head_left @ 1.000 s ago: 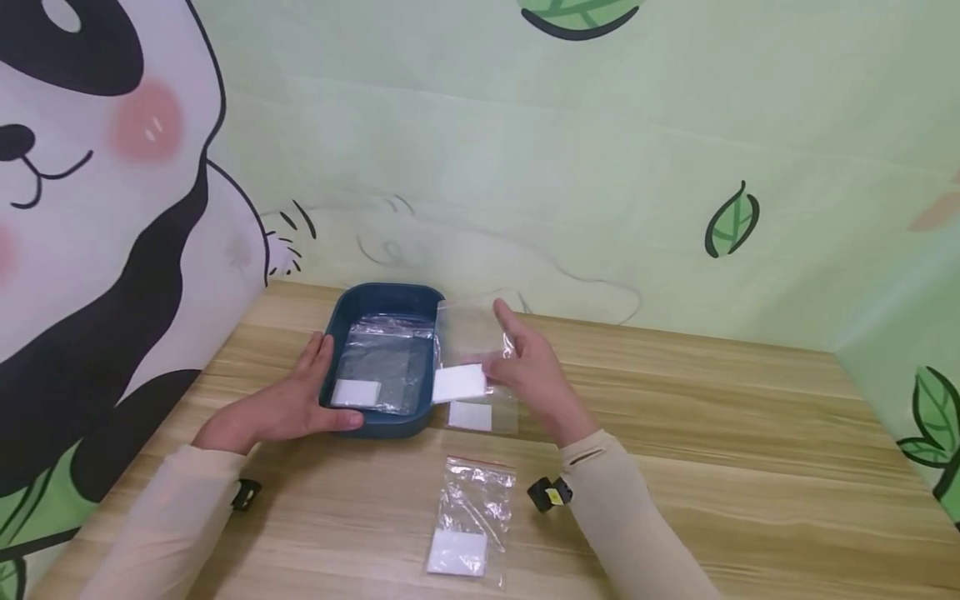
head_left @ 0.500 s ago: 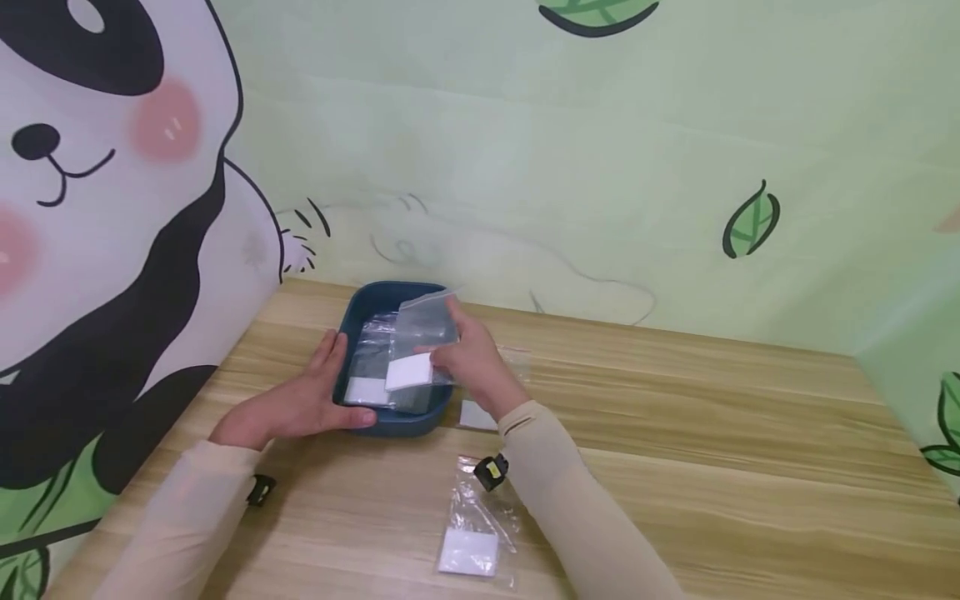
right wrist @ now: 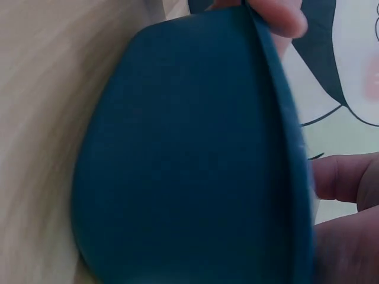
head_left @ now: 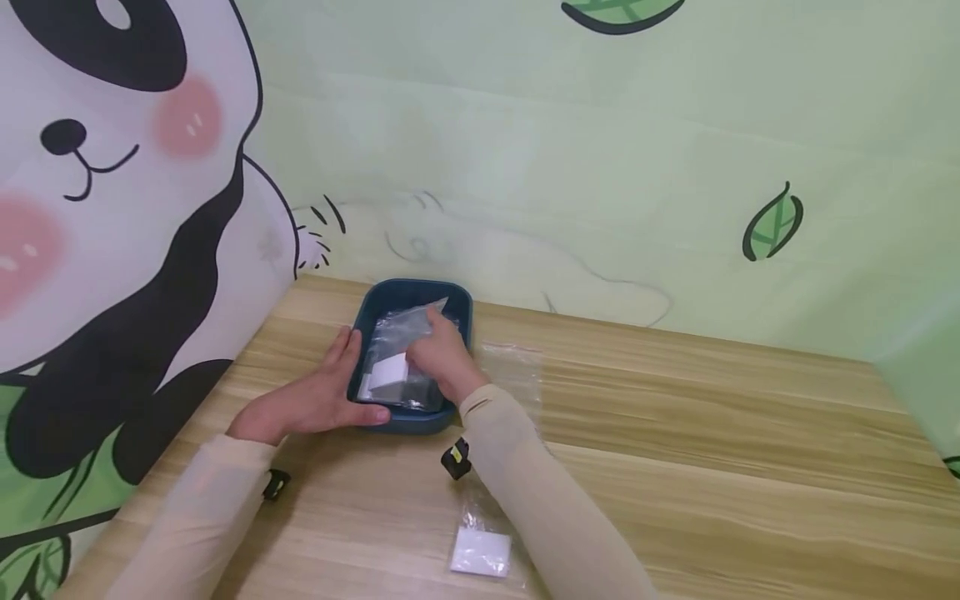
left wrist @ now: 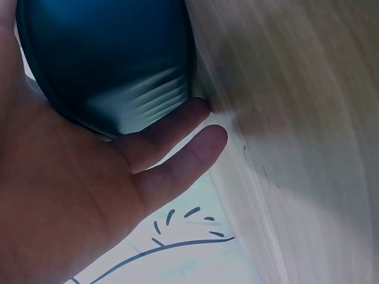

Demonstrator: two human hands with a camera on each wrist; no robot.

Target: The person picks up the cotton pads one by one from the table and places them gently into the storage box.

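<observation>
A dark blue rectangular bin [head_left: 420, 423] stands on the wooden table. My left hand [head_left: 315, 400] rests against its left side with straight fingers, the thumb lying along the near rim. Over the bin's inside, my right hand [head_left: 444, 358] pinches a clear zip-lock bag [head_left: 408, 323] that has a white rectangle on it. Below it, another clear bag lies in the bin, mostly covered. In the left wrist view two straight fingers [left wrist: 177, 163] show beside the bin [left wrist: 112, 53]. The right wrist view is filled by the bin's outer wall [right wrist: 183, 148]; the held bag is hidden there.
Right of the bin lies a clear bag [head_left: 517, 367], its lower part hidden by the right sleeve. Nearer the front is another bag with a white rectangle [head_left: 482, 552], also partly covered by that arm. A printed cloth wall [head_left: 525, 183] stands behind the table [head_left: 712, 433].
My right hand has carried the pinched bag leftward from beside the bin and down into it. The left hand stays against the bin. The head view has shifted slightly.
</observation>
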